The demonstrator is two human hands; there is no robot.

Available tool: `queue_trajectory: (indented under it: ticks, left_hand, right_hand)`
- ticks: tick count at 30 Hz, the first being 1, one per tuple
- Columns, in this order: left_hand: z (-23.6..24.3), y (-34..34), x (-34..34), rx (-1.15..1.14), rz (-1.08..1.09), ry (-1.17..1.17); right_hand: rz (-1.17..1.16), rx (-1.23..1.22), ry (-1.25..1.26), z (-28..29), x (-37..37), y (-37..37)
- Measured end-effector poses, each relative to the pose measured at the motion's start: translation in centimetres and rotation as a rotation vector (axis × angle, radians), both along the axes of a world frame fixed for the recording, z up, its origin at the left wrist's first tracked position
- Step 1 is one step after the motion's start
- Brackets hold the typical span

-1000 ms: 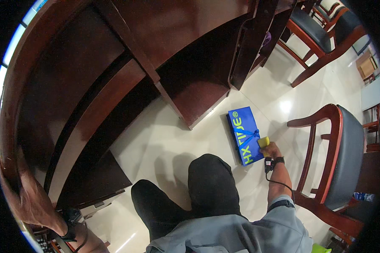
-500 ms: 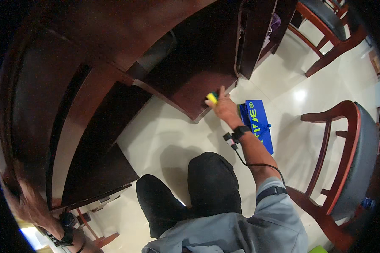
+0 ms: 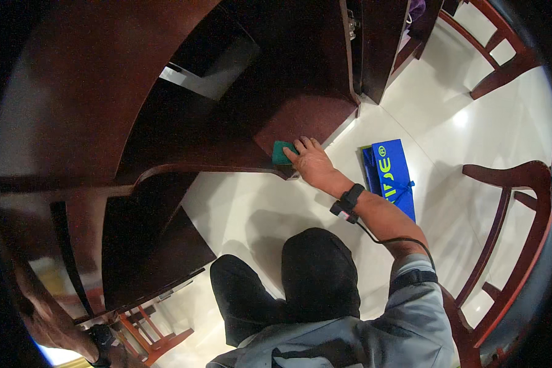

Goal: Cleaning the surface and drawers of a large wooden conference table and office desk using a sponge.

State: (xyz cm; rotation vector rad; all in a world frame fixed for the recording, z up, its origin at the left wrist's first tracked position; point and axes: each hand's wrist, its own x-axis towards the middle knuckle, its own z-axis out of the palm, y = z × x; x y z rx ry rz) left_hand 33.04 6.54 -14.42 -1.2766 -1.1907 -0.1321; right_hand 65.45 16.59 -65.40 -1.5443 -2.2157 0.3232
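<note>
My right hand (image 3: 314, 162) is closed on a sponge (image 3: 282, 153) whose dark green scouring side shows. It presses the sponge on the dark brown wooden panel (image 3: 300, 126), low down near the panel's corner. My left hand (image 3: 46, 310) is at the far left against the dark wooden furniture (image 3: 55, 153). Shadow and the picture's dark rim hide its fingers, so I cannot make out their shape.
A blue paper bag (image 3: 394, 178) with yellow-green lettering lies on the pale tiled floor to the right of my hand. Wooden chairs (image 3: 506, 178) stand at the right and upper right. My knees (image 3: 321, 270) are bent below the furniture.
My right hand has moved a little left and down with the sponge, which now shows green instead of mostly yellow. The view has shifted, with more of the furniture's curved edge showing.
</note>
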Motion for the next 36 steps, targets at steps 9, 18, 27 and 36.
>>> queue_trajectory:
  ticks: [9,18,27,36]
  left_hand:
    - [-1.1,1.8,1.0,0.028,-0.504,-0.512]
    - [0.4,0.1,-2.5,0.174,-0.336,-0.578]
    - [1.1,-0.5,-2.9,0.040,-0.424,-0.559]
    - [0.3,-0.5,-1.3,0.073,-0.363,-0.506]
  right_hand:
    - [-0.385,0.293,-0.205,-1.8,7.1,8.3]
    - [-0.416,-0.157,0.000,-3.7,5.1,16.7]
    - [-0.083,0.314,0.018,-2.0,-0.1,7.7]
    - [-0.434,0.205,-0.057,-1.0,6.7,8.3]
